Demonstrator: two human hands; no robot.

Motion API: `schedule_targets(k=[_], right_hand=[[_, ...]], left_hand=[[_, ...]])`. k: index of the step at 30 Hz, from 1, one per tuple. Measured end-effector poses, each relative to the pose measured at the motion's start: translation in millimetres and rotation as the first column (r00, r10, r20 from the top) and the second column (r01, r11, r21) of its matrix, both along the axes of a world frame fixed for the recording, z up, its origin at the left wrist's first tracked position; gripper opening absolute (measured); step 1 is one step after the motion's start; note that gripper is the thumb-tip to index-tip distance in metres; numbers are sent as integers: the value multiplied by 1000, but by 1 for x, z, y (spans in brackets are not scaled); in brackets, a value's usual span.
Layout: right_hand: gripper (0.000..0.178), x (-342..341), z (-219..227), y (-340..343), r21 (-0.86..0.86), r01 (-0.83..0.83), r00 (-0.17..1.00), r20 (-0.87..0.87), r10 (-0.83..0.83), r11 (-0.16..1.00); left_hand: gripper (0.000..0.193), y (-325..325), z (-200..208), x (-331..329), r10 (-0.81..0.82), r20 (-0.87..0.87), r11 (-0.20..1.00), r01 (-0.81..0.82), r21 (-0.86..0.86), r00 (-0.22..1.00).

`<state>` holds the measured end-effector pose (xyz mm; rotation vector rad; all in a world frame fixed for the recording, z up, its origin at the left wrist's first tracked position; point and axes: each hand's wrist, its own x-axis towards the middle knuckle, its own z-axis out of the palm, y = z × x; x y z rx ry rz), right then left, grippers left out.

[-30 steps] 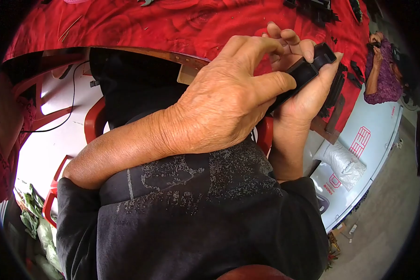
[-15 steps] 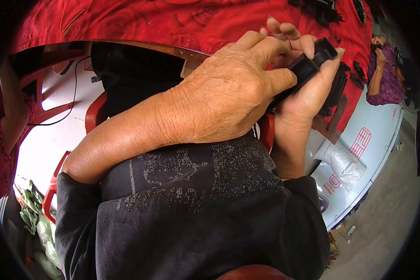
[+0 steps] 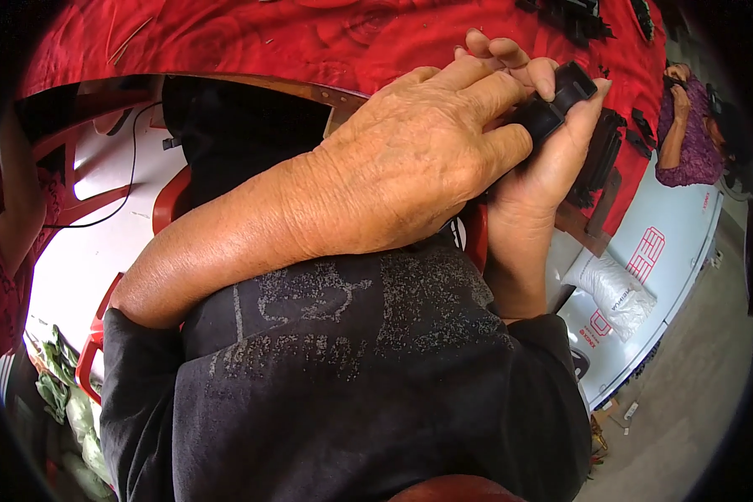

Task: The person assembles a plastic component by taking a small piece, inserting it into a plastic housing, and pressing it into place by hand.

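A glossy black plastic piece [image 3: 540,120] with box-like sections lies slantwise between my hands. Its far end [image 3: 574,86] sticks out past the fingertips. My left hand [image 3: 431,155] reaches across from the left, with its thumb and fingers closed on the piece's near part. From below, my right hand [image 3: 552,159] cradles the same piece in its palm, thumb along one side and fingers curled round the other. Both hands are just off the table's near edge. The lower part of the piece is hidden behind my left hand.
More black plastic parts [image 3: 598,159] lie on the red tablecloth [image 3: 293,42] at right. A white plastic-wrapped bundle [image 3: 615,297] rests on a pale blue-white board [image 3: 673,276]. Another person [image 3: 690,138] is at far right, and part of someone [image 3: 17,192] shows at far left, near red chairs.
Both hands have shifted slightly left with the black piece. The piece has turned a little, so the hollow at its far end shows less.
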<state>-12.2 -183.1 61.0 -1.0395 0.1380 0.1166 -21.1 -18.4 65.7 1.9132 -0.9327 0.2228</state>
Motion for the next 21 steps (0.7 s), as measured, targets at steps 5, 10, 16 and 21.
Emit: schedule_targets(k=[5,10,16,21], right_hand=[[59,-2,0,2,1,-1,1000,14,1,1000],[60,-3,-1,1,4,-27,999,26,27,1000],[68,-3,1,0,283,88,996,-45,-78,955],[70,0,2,-1,318,19,999,21,-27,948]], left_hand=[[18,3,1,-2,10,31,1000,-9,-16,999],[20,4,1,-4,-6,-37,998,3,-63,999],[47,18,6,-7,-174,-397,967,80,-241,901],[34,19,2,-11,-196,-763,969,4,-246,616]])
